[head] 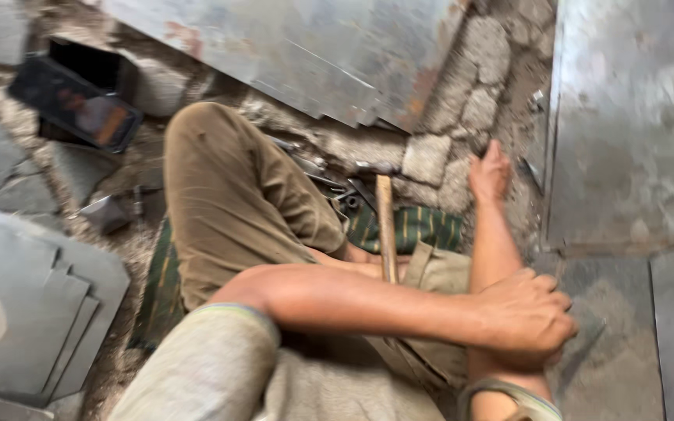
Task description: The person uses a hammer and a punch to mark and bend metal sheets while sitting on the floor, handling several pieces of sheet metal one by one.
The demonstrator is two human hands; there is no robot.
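Wooden hammer handle (385, 226) lies just beside the left hand (526, 316)

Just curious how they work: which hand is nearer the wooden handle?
Left. The left hand rests on the bare shin, right of the wooden handle and apart from it. The right hand is not in view.

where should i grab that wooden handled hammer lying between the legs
Probably the bare wooden handle, around its middle, coming from above. The handle runs nearly straight away from the person, and its far end reaches the metal scraps by the stones, so that end is crowded. The near end slips behind the forearm. The left hand rests on the shin, apart from it.
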